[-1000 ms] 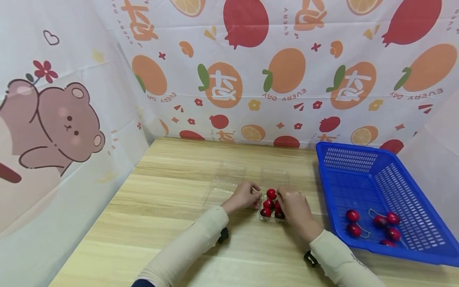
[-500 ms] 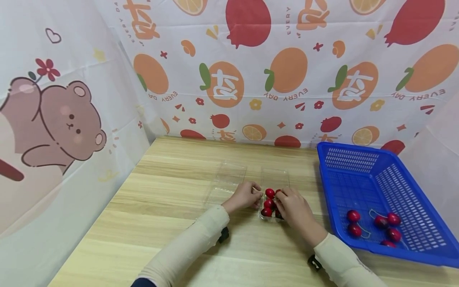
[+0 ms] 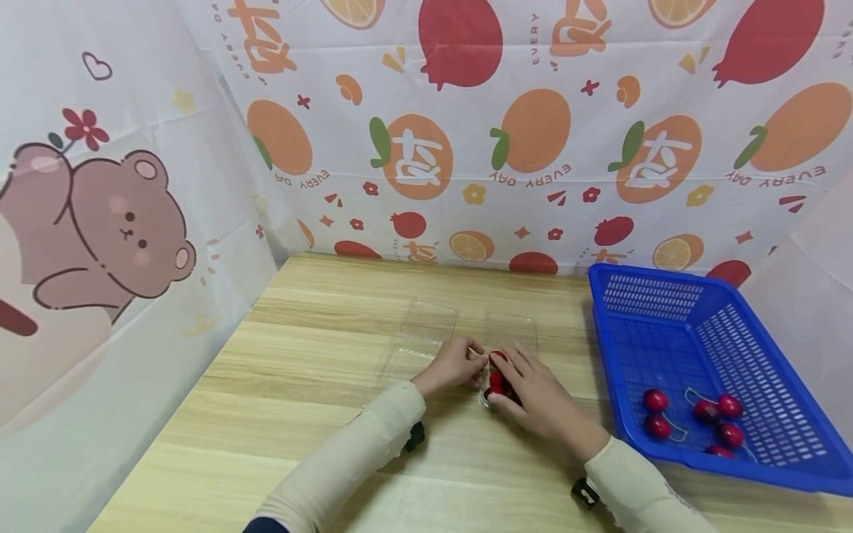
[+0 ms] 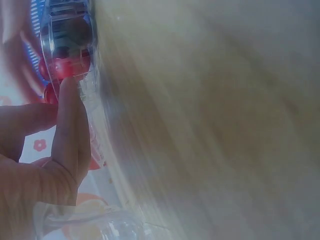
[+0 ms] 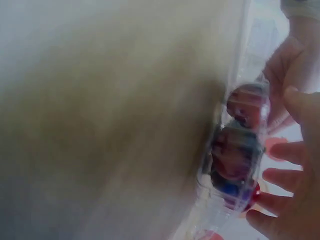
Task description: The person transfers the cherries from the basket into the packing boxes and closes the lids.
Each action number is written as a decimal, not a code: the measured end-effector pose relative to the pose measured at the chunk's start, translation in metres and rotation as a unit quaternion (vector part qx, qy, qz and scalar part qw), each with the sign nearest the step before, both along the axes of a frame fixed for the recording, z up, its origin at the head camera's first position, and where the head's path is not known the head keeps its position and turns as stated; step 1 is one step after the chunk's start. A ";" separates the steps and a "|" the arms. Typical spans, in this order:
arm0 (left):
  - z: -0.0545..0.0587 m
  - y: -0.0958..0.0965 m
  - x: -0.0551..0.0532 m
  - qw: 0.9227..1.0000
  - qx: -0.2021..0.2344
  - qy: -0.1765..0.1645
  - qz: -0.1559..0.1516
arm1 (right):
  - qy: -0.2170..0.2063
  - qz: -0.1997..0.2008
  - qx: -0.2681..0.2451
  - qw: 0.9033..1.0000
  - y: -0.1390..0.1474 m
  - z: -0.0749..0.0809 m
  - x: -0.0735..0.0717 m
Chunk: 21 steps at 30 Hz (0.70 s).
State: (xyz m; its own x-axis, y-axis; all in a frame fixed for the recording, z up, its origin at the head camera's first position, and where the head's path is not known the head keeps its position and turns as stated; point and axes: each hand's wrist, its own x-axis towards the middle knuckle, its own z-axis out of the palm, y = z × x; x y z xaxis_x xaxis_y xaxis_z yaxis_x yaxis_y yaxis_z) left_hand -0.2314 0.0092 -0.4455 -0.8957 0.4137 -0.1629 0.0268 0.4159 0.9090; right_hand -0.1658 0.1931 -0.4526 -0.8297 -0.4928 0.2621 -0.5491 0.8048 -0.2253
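cherries (image 3: 496, 380) glossy, round, in clear ridged plastic box (image 5: 204, 181)

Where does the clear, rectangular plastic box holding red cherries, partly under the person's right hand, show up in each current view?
Head: the box is just right of centre, in the lower half, partly hidden by the right hand.
Left wrist: the box is at upper left, above the left hand.
Right wrist: the box is right of centre.
Shared landmark: the left hand, close to the box in all three views.
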 end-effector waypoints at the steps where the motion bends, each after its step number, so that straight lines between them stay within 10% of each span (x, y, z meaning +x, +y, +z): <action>1: 0.000 0.000 0.000 1.000 -0.001 0.000 0.000 | -0.014 0.003 0.007 1.000 0.000 -0.002 0.001; 21: -0.004 0.002 -0.001 1.000 -0.010 0.012 0.005 | -0.105 -0.034 0.025 0.994 -0.008 -0.005 0.013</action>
